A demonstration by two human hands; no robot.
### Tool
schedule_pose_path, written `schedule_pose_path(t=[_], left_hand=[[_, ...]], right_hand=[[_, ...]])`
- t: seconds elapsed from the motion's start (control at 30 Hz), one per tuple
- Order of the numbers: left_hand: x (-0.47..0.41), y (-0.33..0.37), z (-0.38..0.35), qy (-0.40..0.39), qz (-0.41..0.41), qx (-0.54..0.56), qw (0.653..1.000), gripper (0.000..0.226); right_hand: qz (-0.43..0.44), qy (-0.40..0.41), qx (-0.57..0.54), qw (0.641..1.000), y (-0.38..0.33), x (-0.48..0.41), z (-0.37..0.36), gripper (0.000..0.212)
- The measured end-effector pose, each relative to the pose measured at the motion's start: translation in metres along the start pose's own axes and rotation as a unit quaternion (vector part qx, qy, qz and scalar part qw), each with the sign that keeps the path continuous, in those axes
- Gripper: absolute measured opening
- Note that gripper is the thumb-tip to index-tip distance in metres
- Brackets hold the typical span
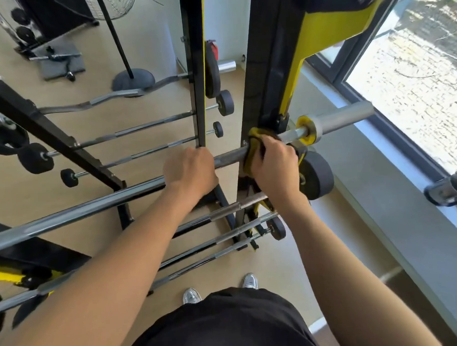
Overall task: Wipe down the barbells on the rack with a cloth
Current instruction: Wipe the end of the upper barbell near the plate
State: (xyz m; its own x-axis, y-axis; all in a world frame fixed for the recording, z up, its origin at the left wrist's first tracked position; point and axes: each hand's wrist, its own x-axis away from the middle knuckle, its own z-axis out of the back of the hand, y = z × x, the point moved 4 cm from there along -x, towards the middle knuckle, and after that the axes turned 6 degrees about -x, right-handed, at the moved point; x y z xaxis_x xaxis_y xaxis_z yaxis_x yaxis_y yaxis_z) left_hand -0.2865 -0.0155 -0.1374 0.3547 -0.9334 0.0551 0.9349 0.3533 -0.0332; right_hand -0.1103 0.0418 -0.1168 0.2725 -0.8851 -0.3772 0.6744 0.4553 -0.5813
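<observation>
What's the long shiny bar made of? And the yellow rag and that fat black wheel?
The long bar looks like chromed steel: silvery, with bright mirror streaks. The yellow rag under the right hand looks like soft cloth: it bunches into folds. The black wheel looks dull, maybe rubber-coated; its inside is hidden.

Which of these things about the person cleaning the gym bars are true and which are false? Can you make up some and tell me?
1. The right hand holds a yellow cloth wrapped round the long barbell. True.
2. The left hand holds a cloth too. False: it grips the bare bar.
3. The cloth is blue. False: it is yellow.
4. Smaller barbells lie on the rack below the long one. True.
5. A window is on the person's right. True.
</observation>
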Motion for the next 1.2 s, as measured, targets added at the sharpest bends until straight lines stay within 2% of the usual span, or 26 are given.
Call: schedule_pose_path(t=[0.03, 0.07, 0.1, 0.13, 0.2, 0.27, 0.33, 0.4, 0.43, 0.53, 0.57, 0.6, 0.63, 0.7, 0.77, 0.8, 0.9, 0.93, 1.0, 1.1, 1.13, 1.2], left_hand=[[-0.003, -0.001, -0.001, -0.026, 0.002, 0.000, 1.000, 0.017], [-0.006, -0.001, 0.000, -0.058, 0.002, 0.011, 0.998, 0.020], [-0.010, -0.001, -0.001, -0.092, 0.000, 0.018, 0.996, 0.023], [-0.014, -0.001, -0.003, -0.115, -0.005, 0.021, 0.993, 0.025], [-0.015, 0.000, -0.004, -0.129, -0.017, 0.014, 0.991, 0.022], [-0.011, -0.001, 0.000, -0.134, -0.029, -0.007, 0.991, 0.015], [-0.007, -0.003, 0.005, -0.136, -0.037, -0.012, 0.990, 0.013], [-0.002, -0.002, 0.010, -0.119, -0.020, -0.007, 0.993, 0.017], [0.002, -0.001, 0.011, -0.095, -0.012, -0.010, 0.995, 0.020], [0.027, 0.012, 0.013, 0.023, 0.014, -0.050, 0.998, 0.033], [0.035, 0.015, 0.012, 0.051, 0.021, -0.058, 0.997, 0.038], [0.040, 0.015, 0.012, 0.048, 0.031, -0.059, 0.997, 0.041], [0.041, 0.015, 0.010, 0.044, 0.031, -0.058, 0.997, 0.040], [0.028, 0.011, 0.005, 0.030, 0.034, -0.042, 0.998, 0.028], [0.006, 0.006, -0.012, -0.012, 0.053, -0.018, 0.998, 0.036], [0.001, 0.007, -0.014, -0.027, 0.046, -0.031, 0.998, 0.040], [-0.008, 0.004, -0.011, -0.050, 0.021, -0.044, 0.998, 0.027], [-0.004, 0.005, -0.002, -0.070, 0.007, -0.031, 0.997, 0.028], [-0.004, 0.001, 0.006, -0.099, -0.006, -0.021, 0.995, 0.029], [-0.003, -0.002, 0.004, -0.113, -0.003, -0.021, 0.993, 0.026], [0.001, -0.001, 0.008, -0.105, 0.002, -0.016, 0.994, 0.026], [0.006, 0.003, 0.006, -0.078, 0.000, -0.026, 0.997, 0.033]], right_hand=[[-0.040, 0.034, 0.006, 0.999, 0.004, 0.001, 0.001, 0.019], [-0.035, 0.041, -0.006, 0.999, 0.000, 0.006, -0.004, 0.018], [0.005, 0.019, -0.024, 1.000, -0.012, 0.014, -0.013, 0.017], [0.057, -0.035, -0.048, 0.997, -0.026, 0.024, -0.026, 0.020], [0.127, -0.119, -0.088, 0.981, -0.042, 0.036, -0.034, 0.028], [0.101, -0.074, -0.086, 0.988, -0.028, 0.020, -0.019, 0.025], [0.018, 0.018, -0.036, 0.999, 0.003, 0.004, 0.000, 0.024], [-0.029, 0.058, -0.017, 0.998, 0.014, 0.010, -0.001, 0.030], [-0.005, 0.047, -0.041, 0.998, 0.006, 0.019, -0.011, 0.032], [0.117, -0.079, -0.142, 0.980, -0.023, 0.048, -0.039, 0.040], [0.139, -0.092, -0.143, 0.976, -0.021, 0.045, -0.038, 0.041], [0.149, -0.080, -0.134, 0.976, -0.016, 0.038, -0.034, 0.040], [0.130, -0.046, -0.130, 0.982, -0.008, 0.032, -0.027, 0.038], [0.015, 0.049, -0.139, 0.989, 0.001, 0.030, -0.015, 0.036], [-0.068, 0.092, -0.142, 0.983, -0.012, 0.039, -0.021, 0.040], [-0.060, 0.076, -0.150, 0.984, -0.021, 0.044, -0.030, 0.042], [0.078, -0.049, -0.181, 0.979, -0.034, 0.056, -0.047, 0.043], [0.099, -0.065, -0.178, 0.977, -0.028, 0.052, -0.042, 0.041], [0.054, -0.014, -0.179, 0.982, -0.007, 0.039, -0.027, 0.037], [-0.131, 0.126, -0.177, 0.967, 0.017, 0.032, -0.008, 0.037], [-0.136, 0.138, -0.167, 0.967, 0.011, 0.034, -0.010, 0.038], [-0.054, 0.071, -0.161, 0.983, -0.014, 0.043, -0.028, 0.041]])
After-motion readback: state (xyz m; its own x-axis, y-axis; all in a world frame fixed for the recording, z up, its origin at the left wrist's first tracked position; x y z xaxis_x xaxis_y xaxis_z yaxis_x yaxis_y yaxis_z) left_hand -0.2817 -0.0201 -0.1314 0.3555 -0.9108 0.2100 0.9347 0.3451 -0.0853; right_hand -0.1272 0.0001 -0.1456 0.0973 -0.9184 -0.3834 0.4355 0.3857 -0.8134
